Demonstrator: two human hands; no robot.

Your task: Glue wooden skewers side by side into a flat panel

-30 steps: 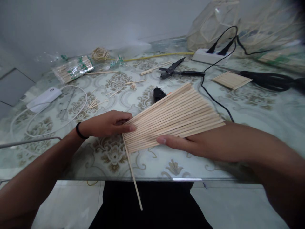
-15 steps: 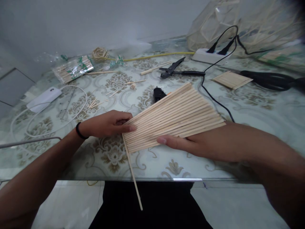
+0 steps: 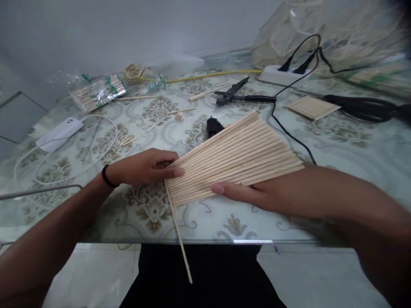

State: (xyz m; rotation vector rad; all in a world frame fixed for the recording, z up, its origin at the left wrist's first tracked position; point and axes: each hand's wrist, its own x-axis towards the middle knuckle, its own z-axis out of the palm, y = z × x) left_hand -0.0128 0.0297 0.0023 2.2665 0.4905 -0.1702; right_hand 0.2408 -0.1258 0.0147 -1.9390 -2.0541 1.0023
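A fan-shaped panel of thin wooden sticks is held over the table, its narrow end on the left and its wide end at the upper right. My left hand pinches the narrow end, thumb on top. My right hand supports the panel from below, its thumb on the lower edge and its fingers hidden underneath. One longer stick runs along the narrow end and sticks out past the table's front edge. Behind the panel lies a black tool, partly covered by it.
Black cutters, a white power strip with black cables, a small stick panel and black-handled scissors lie behind and right. At left are a bag of sticks, a white device with its cable, and stick scraps.
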